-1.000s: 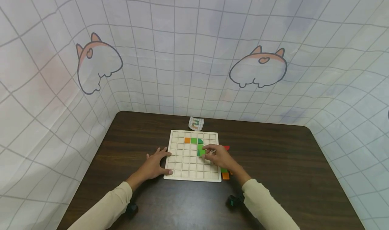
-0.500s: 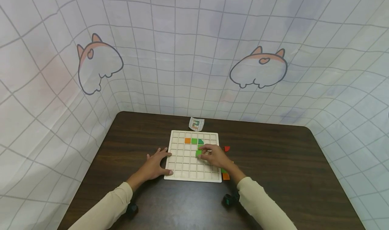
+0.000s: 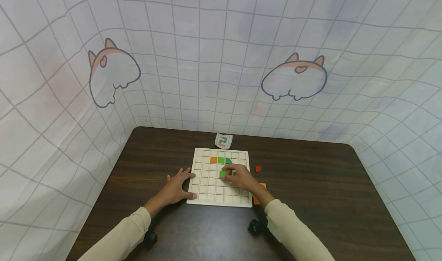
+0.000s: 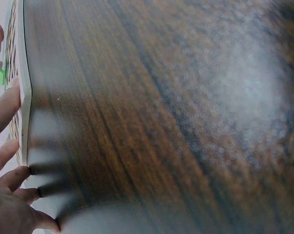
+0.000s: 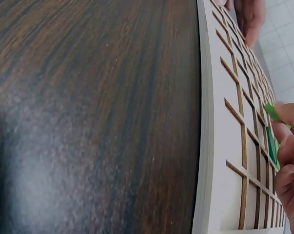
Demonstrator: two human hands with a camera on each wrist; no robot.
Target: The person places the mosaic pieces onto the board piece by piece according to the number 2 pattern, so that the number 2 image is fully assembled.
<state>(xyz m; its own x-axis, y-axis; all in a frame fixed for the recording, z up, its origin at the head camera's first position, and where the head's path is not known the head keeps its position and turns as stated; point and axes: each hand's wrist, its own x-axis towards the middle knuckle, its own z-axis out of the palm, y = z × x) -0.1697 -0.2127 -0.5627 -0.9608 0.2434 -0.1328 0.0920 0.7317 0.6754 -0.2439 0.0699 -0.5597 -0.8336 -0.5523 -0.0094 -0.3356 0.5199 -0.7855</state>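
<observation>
A cream grid board (image 3: 207, 192) lies on the dark wooden table. My left hand (image 3: 175, 187) is spread along its left edge, thumb and fingertips touching the rim; the left wrist view shows this hand (image 4: 10, 200) too. Over the middle of the board, my right hand (image 3: 243, 176) pinches a green square tile (image 3: 222, 174) between thumb and finger. The same tile (image 5: 272, 112) shows in the right wrist view. Along an upper row sit an orange tile (image 3: 213, 160), a green tile (image 3: 221, 160) and a dark green rounded tile (image 3: 228, 160). My right hand hides part of the board.
Behind the board lies a small pattern card (image 3: 223, 141). A red piece (image 3: 258, 169) rests right of the board, with orange tiles (image 3: 256, 201) partly behind my right wrist. A printed grid curtain (image 3: 207, 61) stands around the table.
My right hand has moved left across the board, carrying the green square tile one cell or so leftward. The left hand holds its place at the board's edge.
</observation>
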